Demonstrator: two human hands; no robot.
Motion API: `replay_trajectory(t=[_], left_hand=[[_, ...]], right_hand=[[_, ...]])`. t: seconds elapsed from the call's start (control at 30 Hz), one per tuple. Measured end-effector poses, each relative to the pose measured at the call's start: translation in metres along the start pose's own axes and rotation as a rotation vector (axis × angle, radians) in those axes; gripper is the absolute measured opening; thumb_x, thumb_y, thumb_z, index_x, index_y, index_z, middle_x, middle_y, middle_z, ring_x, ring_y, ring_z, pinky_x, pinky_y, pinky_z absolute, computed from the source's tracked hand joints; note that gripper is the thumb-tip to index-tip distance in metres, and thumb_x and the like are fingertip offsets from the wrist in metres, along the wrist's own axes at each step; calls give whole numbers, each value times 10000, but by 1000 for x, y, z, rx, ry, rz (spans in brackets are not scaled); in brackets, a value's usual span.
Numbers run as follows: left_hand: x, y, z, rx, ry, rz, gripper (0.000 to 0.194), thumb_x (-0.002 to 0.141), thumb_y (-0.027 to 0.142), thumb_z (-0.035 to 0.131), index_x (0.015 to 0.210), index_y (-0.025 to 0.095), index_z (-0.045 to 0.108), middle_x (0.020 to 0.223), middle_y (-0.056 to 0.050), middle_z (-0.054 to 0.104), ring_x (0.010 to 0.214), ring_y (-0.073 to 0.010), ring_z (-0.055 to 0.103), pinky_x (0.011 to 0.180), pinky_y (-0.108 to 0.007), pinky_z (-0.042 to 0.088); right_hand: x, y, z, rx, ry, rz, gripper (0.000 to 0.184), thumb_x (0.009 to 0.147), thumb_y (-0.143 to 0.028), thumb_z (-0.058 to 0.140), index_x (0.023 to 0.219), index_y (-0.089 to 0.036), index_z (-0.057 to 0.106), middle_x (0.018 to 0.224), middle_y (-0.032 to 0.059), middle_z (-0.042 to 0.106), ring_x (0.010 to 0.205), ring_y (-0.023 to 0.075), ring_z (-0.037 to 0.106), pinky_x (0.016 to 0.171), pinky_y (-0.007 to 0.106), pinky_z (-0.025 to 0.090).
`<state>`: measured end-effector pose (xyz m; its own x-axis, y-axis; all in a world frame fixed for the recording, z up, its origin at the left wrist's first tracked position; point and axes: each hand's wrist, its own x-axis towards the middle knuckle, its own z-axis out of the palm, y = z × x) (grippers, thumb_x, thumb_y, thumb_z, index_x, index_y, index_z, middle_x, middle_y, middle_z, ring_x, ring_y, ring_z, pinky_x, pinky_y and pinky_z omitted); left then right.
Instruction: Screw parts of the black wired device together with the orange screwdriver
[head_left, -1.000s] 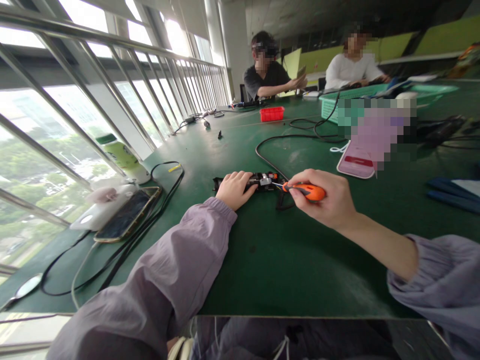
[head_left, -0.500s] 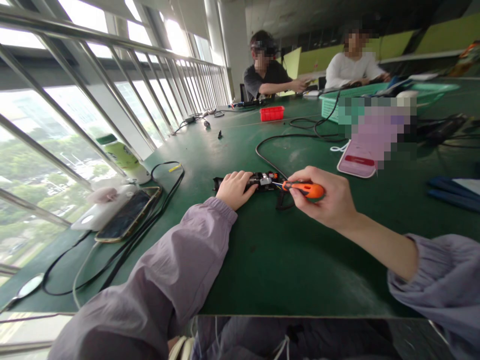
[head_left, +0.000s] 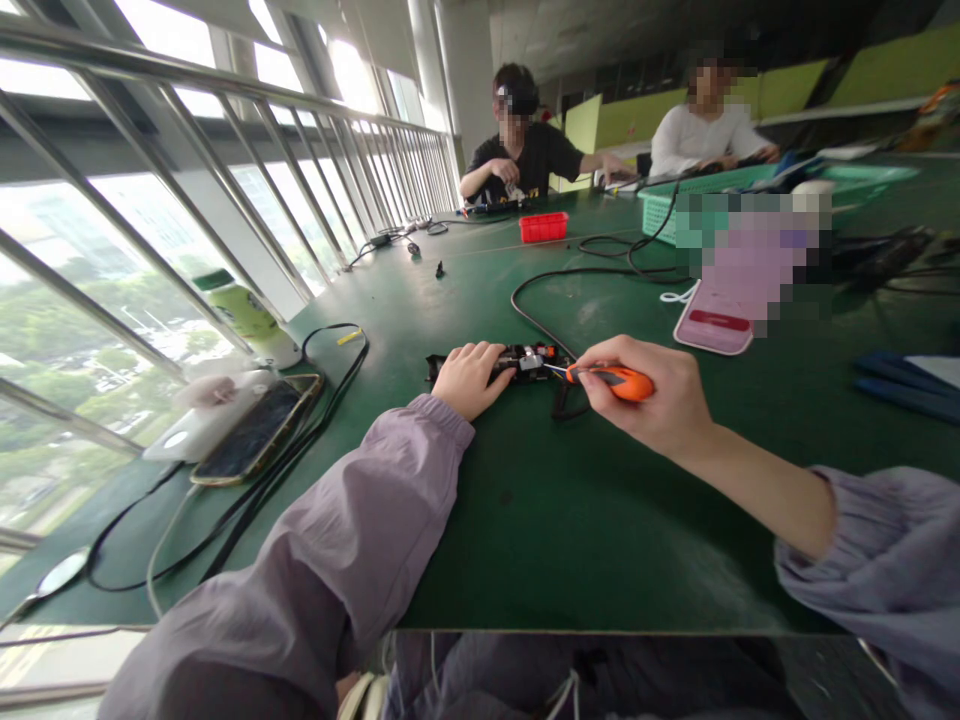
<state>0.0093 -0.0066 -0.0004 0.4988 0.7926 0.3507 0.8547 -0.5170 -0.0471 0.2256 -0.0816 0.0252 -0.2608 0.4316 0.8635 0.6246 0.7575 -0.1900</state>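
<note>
screwdriver (head_left: 630, 385) angled at the black device (head_left: 531, 362), which lies on the green surface (head_left: 570, 530).
left fingers (head_left: 487, 352) closed over the black device; right fingers (head_left: 602, 350) closed round the screwdriver handle. judged best: brace firmly, keep shaft aligned, press lightly. tip contact unclear.

One screwdriver (head_left: 630, 384), one black device (head_left: 532, 361). One bottle (head_left: 244, 312), one dark-screened phone (head_left: 253, 440). One red basket (head_left: 544, 228), one green basket (head_left: 658, 216) — two baskets. One black-shirted person (head_left: 551, 158), one white-shirted person (head_left: 694, 138) — two people.
</note>
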Motion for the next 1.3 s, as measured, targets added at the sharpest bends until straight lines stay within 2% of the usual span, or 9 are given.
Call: replay_trajectory(t=[0.2,0.37,0.57,0.73,0.93,1.07,1.13,1.3], left_hand=[[0,0,-1,1,-6,-1,396,900,417,374,1175,169,515,1069,-84,607,982,-241,536,857,-383,399],[0,0,0,-6,-3,-4,396,901,421,373,1172,171,517,1075,-80,609,985,-242,534,862,-383,398],[0,0,-1,1,-4,-3,399,902,419,378,1176,165,516,1072,-78,609,978,-238,537,854,-374,398],[-1,0,0,1,-1,-1,397,903,421,380,1176,169,516,1075,-75,607,980,-236,536,857,-372,395],[0,0,0,11,-6,-1,402,904,422,380,1176,161,519,1072,-76,610,980,-240,538,852,-373,399],[0,1,0,12,-6,-4,395,904,419,383,1172,164,521,1069,-72,611,978,-238,539,855,-372,400],[-1,1,-1,13,-7,-4,395,904,418,383,1175,164,519,1071,-72,610,979,-237,538,857,-371,399],[-1,0,-1,15,-4,-3,398,904,420,382,1173,162,520,1061,-72,612,973,-238,539,853,-368,399]], right_hand=[[-1,2,1,-27,109,-18,305,752,-230,601,1041,-255,507,903,25,657,768,181,649,666,302,528],[-2,3,3,-40,105,22,196,760,-234,608,939,-241,531,719,-16,629,609,150,631,561,267,506],[-1,3,2,-11,147,-27,355,750,-201,603,1084,-248,494,916,40,646,780,192,640,669,310,525],[-1,3,2,-22,102,5,220,755,-222,613,956,-243,528,664,-32,598,563,140,594,556,275,489],[0,3,3,-10,140,-36,360,745,-189,603,1086,-237,497,916,44,633,775,185,630,669,307,520],[-1,2,3,-6,87,-1,224,748,-203,612,957,-229,537,642,-26,592,568,148,590,563,283,491],[-1,2,2,-11,84,10,188,750,-210,613,923,-229,543,612,-35,579,551,143,587,550,276,484],[0,3,2,-20,127,-51,331,746,-186,600,1061,-227,510,901,46,641,779,190,632,673,305,515]])
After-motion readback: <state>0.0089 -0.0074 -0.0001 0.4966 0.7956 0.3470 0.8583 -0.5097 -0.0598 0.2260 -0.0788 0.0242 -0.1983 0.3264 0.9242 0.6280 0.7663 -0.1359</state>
